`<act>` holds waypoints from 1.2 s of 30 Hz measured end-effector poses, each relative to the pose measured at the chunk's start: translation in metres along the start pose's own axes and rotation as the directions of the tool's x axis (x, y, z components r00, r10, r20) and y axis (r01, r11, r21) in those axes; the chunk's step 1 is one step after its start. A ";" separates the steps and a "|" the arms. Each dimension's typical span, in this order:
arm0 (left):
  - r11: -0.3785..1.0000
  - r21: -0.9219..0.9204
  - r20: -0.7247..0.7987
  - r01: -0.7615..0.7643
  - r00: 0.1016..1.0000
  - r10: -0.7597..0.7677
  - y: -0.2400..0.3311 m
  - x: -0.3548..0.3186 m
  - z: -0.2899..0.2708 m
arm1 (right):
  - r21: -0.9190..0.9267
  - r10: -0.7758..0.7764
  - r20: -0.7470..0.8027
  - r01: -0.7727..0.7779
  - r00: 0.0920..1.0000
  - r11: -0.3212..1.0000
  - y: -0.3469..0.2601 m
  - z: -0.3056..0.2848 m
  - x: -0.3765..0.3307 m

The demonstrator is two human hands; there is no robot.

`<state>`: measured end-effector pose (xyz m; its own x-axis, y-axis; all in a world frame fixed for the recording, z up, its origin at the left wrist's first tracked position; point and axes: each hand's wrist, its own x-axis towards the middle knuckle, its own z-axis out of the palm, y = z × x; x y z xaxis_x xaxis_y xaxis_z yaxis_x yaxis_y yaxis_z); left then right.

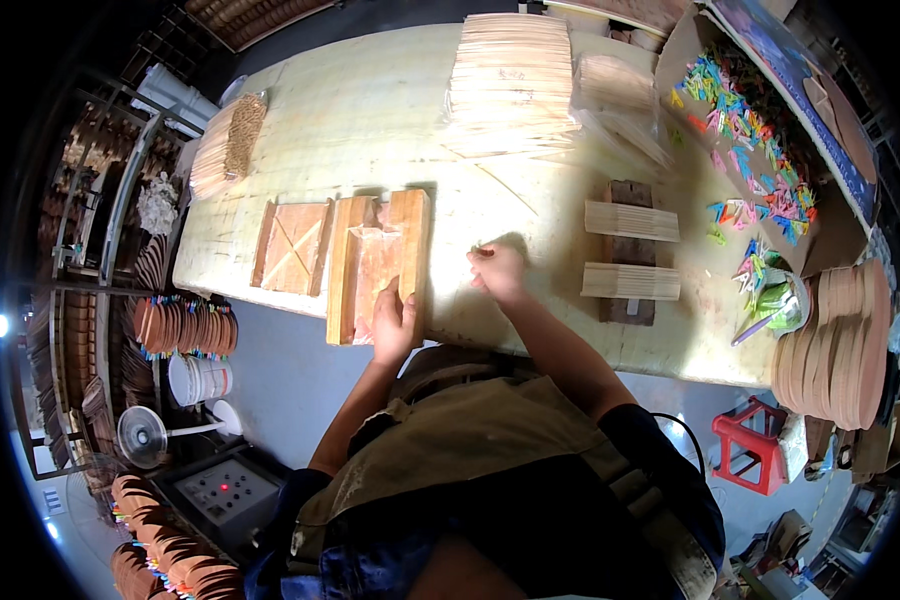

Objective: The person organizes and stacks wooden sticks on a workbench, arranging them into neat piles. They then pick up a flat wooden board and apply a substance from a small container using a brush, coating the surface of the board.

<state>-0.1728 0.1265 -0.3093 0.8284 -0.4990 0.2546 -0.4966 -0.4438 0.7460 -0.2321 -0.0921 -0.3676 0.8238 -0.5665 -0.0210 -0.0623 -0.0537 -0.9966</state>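
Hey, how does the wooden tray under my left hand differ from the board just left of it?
The tray looks longer and wider; the board is smaller. The tray has thick, tall side rails, while the board has only thin edge strips. The board shows a large X across its face; the tray shows none. Your left hand rests on the tray; nothing touches the board from above. Both look wooden and lie on the table.

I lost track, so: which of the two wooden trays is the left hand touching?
The thicker-walled tray on the right: the left hand is on its right side. The tray on the left, with a pale X across it, is untouched.
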 end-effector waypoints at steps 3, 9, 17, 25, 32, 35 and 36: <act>1.000 -0.015 0.008 0.016 1.000 -0.016 0.006 0.003 0.000 | -0.345 -0.267 -0.090 0.222 0.959 0.912 0.022 0.008 0.009; 0.997 -0.055 -0.004 0.056 0.998 -0.057 0.007 0.000 -0.002 | -0.052 -0.131 0.340 0.158 0.931 0.986 0.007 -0.028 0.019; 0.993 -0.091 0.014 0.082 0.997 -0.081 0.007 -0.002 -0.003 | 0.351 -0.026 0.152 -0.029 0.988 0.936 -0.010 -0.042 -0.024; 0.851 0.419 -0.034 -0.317 0.931 0.364 0.055 0.012 -0.024 | 0.268 -0.210 0.236 0.144 0.949 0.953 -0.050 -0.048 -0.032; 0.753 -0.541 0.275 0.376 0.924 -0.264 0.058 0.003 -0.008 | 0.268 -0.107 0.470 -0.026 0.876 0.963 -0.104 -0.008 -0.045; 0.815 -0.502 0.107 0.291 0.955 -0.275 0.054 0.010 -0.018 | -0.306 -0.317 0.263 0.390 0.911 0.868 -0.081 -0.013 -0.024; 0.856 -0.454 0.063 0.249 0.967 -0.248 0.055 0.011 -0.020 | -0.484 -0.377 0.300 0.481 0.876 0.731 -0.066 -0.015 -0.020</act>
<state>-0.1860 0.1119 -0.2535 0.9079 -0.4187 0.0221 -0.1007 -0.1665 0.9809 -0.2531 -0.0897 -0.3005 0.9144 -0.2291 0.3337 0.0777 -0.7098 -0.7001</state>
